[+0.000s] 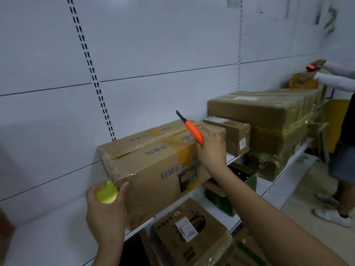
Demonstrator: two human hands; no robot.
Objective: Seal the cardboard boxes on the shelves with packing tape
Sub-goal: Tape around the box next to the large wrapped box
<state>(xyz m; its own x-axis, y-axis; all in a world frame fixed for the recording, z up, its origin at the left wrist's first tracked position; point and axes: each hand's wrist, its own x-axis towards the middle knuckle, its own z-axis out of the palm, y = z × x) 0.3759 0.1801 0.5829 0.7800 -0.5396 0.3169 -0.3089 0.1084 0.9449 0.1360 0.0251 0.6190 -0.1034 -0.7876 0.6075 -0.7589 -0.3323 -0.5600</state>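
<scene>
Two hands are raised at a cardboard box (153,166) on a white shelf (288,160). A glossy yellow tape roll (107,192) is gripped in the left hand (105,208), fingers curled around it at the box's lower left corner. An orange utility knife (192,129), blade extended, is clasped by the right hand (209,148) against the box's right end. Shiny tape is seen across the creased flaps. Farther along, taped brown boxes (259,116) are stacked.

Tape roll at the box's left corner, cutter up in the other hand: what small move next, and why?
Probably bring the orange cutter in the right hand down to the box's left end and cut the tape. The left hand holds the yellow tape roll against that corner, and tape seems to run across the top already.
</scene>
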